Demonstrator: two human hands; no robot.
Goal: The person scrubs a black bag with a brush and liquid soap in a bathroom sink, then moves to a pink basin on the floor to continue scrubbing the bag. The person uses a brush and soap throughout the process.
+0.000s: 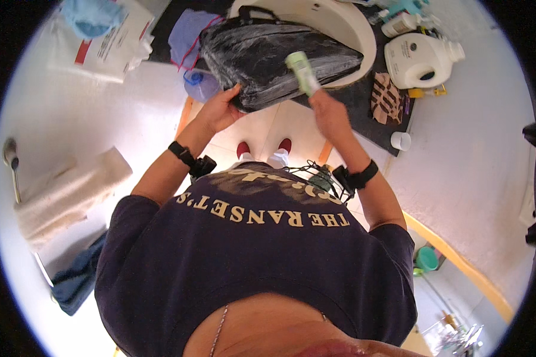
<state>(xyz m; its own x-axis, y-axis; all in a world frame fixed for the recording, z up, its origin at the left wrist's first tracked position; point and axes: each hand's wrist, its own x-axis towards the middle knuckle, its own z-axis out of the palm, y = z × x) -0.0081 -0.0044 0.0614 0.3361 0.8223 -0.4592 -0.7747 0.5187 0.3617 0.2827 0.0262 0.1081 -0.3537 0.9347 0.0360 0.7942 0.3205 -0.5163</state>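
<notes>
A black bag [268,53] with a carry handle lies across the rim of the white washbasin [370,31], its surface streaked with whitish smears. The near left corner of the bag is in the grip of my left hand [221,109], thumb on top. My right hand [330,114] is closed around the lower end of a pale green, tube-like container [301,69] that bears writing. The container is held over the bag's near right part; blur hides whether it touches. Beside the bag's left end lies a lilac cloth [190,33] with red edging.
A white jug [415,60], a patterned brown cloth [385,99] and a white cup [400,141] stand along the dark counter [366,114] at right. Below the counter's left side is a clear water bottle [201,87]. Towels [76,196] hang on the left.
</notes>
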